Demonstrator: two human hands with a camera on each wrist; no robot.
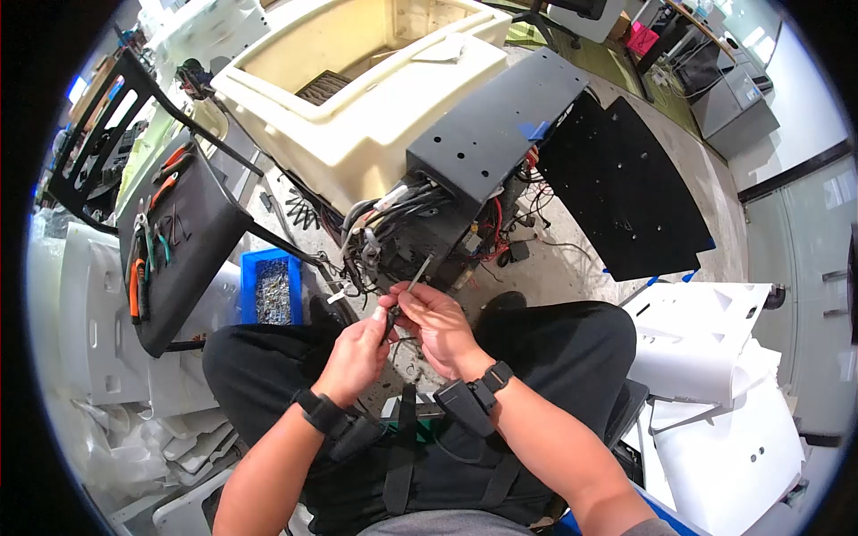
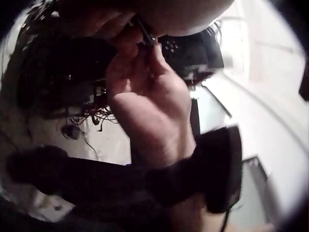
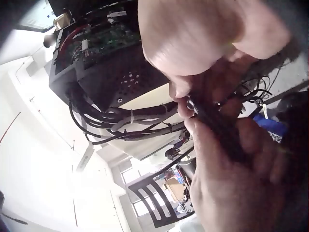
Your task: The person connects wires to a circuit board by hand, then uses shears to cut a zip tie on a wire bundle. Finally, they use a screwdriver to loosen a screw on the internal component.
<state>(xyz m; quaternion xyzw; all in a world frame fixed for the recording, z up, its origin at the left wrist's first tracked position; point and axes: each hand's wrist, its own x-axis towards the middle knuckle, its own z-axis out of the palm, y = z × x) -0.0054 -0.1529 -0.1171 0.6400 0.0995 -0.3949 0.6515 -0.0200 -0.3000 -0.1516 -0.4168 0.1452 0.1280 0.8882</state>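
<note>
Both hands meet in front of the body, between the knees. My left hand (image 1: 357,353) grips a slim black piece (image 3: 219,123) with a small shiny ring at its end, like a cable end; its exact kind I cannot tell. Right beside it, my right hand (image 1: 438,330) has thumb and fingertips pinched together at a thin pale strip (image 1: 420,272) that points up and away. In the right wrist view the fingertips of both hands come together at the ringed end. Just beyond them hangs a bundle of wires (image 1: 375,228) from a dark metal box (image 1: 487,134).
A cream plastic shell (image 1: 375,134) stands behind the box. At left, a black chair (image 1: 192,241) carries pliers (image 1: 138,268) and other hand tools. A blue bin (image 1: 255,290) of small metal parts sits on the floor. White panels (image 1: 715,429) lie at right, below a black panel (image 1: 626,188).
</note>
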